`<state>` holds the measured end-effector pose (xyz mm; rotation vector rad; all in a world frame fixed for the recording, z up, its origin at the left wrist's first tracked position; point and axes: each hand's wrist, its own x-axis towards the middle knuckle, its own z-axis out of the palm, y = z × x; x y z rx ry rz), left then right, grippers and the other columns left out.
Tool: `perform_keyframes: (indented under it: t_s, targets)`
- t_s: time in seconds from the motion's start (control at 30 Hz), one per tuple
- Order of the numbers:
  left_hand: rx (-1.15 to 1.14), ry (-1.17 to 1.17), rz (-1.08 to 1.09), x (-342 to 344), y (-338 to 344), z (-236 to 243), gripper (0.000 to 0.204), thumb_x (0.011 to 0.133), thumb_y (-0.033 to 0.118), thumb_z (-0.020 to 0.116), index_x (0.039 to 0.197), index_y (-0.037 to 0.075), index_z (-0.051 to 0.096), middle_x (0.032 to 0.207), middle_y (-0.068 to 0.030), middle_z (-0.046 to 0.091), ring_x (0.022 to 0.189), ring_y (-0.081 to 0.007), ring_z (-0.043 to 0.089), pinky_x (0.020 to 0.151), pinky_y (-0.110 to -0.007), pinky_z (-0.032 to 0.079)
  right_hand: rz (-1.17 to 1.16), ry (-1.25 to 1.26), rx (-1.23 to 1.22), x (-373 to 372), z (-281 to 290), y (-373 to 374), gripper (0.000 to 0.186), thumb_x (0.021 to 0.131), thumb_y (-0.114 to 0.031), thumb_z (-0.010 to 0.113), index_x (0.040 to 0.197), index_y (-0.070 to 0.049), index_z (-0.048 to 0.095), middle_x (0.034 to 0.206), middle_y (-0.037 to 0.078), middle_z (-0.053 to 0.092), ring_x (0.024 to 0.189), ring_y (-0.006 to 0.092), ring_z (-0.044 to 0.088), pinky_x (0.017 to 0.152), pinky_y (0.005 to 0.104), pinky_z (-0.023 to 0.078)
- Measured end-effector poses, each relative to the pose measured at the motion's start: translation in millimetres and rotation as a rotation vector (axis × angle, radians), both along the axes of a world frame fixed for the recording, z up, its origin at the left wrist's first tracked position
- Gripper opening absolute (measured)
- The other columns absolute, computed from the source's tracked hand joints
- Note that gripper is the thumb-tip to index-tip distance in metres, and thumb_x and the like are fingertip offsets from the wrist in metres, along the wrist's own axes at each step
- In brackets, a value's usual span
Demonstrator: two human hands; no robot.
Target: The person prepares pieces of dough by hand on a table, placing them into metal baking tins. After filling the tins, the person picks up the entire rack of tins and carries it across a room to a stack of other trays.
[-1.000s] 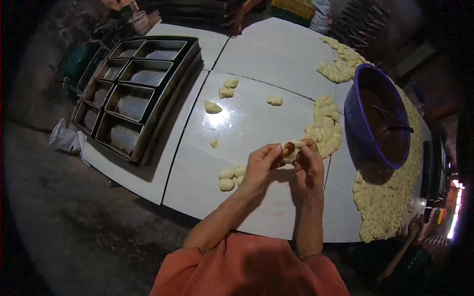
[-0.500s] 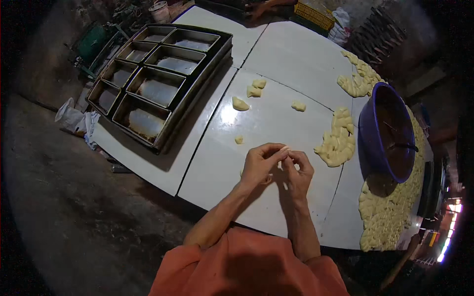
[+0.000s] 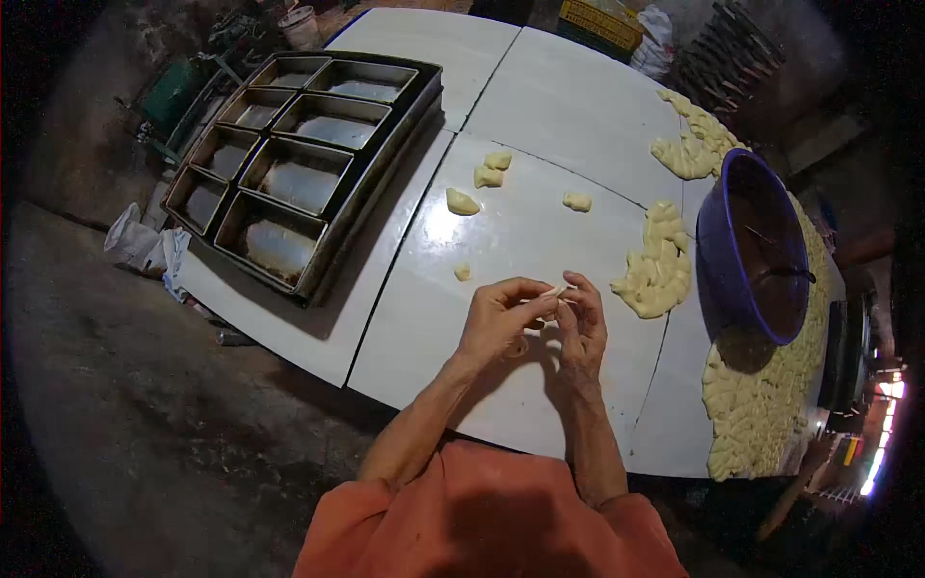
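Observation:
Above the near middle of the white table [image 3: 414, 318], my left hand [image 3: 499, 318] and my right hand [image 3: 582, 332] meet at the fingertips. Both are closed on a small piece of dough [image 3: 555, 292], pale and mostly covered by the fingers. Below my left hand, a small pale shape [image 3: 518, 349] shows in part. A tiny lump of dough [image 3: 462, 272] lies just beyond my left hand. Farther off are a larger lump [image 3: 462, 201], two touching lumps [image 3: 488, 177] and a single lump [image 3: 577, 201]. A dimpled dough sheet [image 3: 657, 275] spreads right of my hands.
Dark metal loaf pans [image 3: 294, 174], joined in a block, stand on the table's left. At right, a purple basin [image 3: 710, 241] holds something brown and a dark-handled utensil. Larger dough sheets [image 3: 756, 409] lie around it. A yellow crate [image 3: 602, 24] sits beyond the far edge.
My right fingers have lifted and spread slightly, while both hands keep pinching the dough. Another person's hand at the far edge has left the view. The whole scene has shifted slightly.

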<state>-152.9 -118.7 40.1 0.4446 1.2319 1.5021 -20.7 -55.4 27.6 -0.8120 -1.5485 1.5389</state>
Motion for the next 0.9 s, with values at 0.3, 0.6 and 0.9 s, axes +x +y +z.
perform_keyframes:
  t_s: [0.3,0.6,0.9]
  targets:
    - [0.042,0.121,-0.02,11,-7,4,0.026,0.097,0.015,0.067,0.117,-0.003,0.069,0.094,-0.0069,0.07,0.07,-0.0062,0.061,0.049,-0.021,0.046,-0.213,0.033,0.192,-7,-42,13,0.018,0.097,-0.017,0.069,0.098,0.0,0.064,0.089,0.005,0.061,0.075,0.0134,0.054,0.069,0.0295,0.046]
    - [-0.149,0.244,-0.175,3,-18,1,0.031,0.102,0.024,0.062,0.119,-0.001,0.07,0.094,-0.0079,0.072,0.08,-0.0094,0.067,0.066,-0.025,0.055,0.151,-0.206,0.173,36,7,3,0.025,0.092,-0.007,0.07,0.115,0.001,0.066,0.1,0.007,0.067,0.088,0.0174,0.063,0.086,0.0302,0.056]
    - [0.16,1.271,-0.215,3,-25,-22,0.035,0.086,0.027,0.074,0.112,0.004,0.068,0.118,-0.0121,0.067,0.116,-0.0323,0.059,0.102,-0.047,0.043,0.303,-0.633,0.215,35,3,15,0.021,0.095,-0.018,0.064,0.105,-0.001,0.069,0.098,0.016,0.066,0.088,0.0284,0.067,0.078,0.0364,0.053]
